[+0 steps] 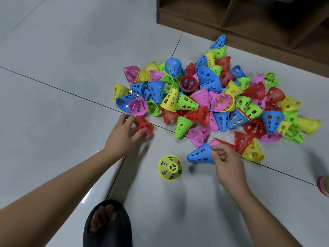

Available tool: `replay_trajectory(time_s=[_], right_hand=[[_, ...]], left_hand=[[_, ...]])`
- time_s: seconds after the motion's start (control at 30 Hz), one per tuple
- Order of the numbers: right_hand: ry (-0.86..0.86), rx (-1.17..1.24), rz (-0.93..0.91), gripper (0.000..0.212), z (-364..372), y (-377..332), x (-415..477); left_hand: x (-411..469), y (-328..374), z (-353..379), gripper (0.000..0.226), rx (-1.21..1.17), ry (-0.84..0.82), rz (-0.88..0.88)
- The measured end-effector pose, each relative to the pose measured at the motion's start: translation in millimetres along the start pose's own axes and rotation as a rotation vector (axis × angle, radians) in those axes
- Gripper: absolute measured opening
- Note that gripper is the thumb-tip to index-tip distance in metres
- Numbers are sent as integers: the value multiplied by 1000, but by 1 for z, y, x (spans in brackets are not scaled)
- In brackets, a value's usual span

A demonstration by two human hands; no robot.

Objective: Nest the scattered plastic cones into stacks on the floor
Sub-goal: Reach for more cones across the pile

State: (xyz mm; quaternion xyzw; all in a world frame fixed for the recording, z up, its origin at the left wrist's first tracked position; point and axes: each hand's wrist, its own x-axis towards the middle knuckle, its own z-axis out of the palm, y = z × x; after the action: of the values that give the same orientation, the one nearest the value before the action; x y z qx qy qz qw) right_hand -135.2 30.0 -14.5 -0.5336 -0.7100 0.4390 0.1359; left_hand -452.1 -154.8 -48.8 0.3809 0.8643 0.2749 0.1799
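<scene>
A big pile of perforated plastic cones (210, 98) in red, blue, green, yellow and pink lies scattered on the tiled floor. A yellow cone (170, 167) stands upright by itself in front of the pile, with blue showing through its holes. My left hand (124, 134) grips a red cone (145, 126) at the pile's near left edge. My right hand (225, 161) holds a blue cone (200, 155) by its wide rim, tip pointing left, with other colours nested inside it.
A brown wooden shelf unit (249, 24) stands behind the pile at top right. My foot in a black slipper (107, 223) rests on the floor at the bottom. A stack of nested cones (324, 184) peeks in at the right edge.
</scene>
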Motion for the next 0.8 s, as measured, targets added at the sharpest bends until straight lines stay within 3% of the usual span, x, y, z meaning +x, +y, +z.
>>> replay_trajectory(time_s=[0.17, 0.37, 0.5, 0.67, 0.8], right_hand=[[-29, 274, 122, 14, -2, -10, -1], [-96, 623, 258, 12, -8, -42, -8], [-245, 816, 313, 13, -12, -68, -23], [-425, 949, 374, 23, -13, -85, -45], [-508, 939, 354, 23, -10, -91, -59]], left_hand=[[-19, 2, 3, 48, -130, -48, -79], [-39, 8, 14, 34, -171, 5, -131], [-46, 11, 15, 34, -228, 36, -196], [-58, 17, 16, 60, -250, -67, -287], [-66, 26, 21, 55, -214, -168, -360]])
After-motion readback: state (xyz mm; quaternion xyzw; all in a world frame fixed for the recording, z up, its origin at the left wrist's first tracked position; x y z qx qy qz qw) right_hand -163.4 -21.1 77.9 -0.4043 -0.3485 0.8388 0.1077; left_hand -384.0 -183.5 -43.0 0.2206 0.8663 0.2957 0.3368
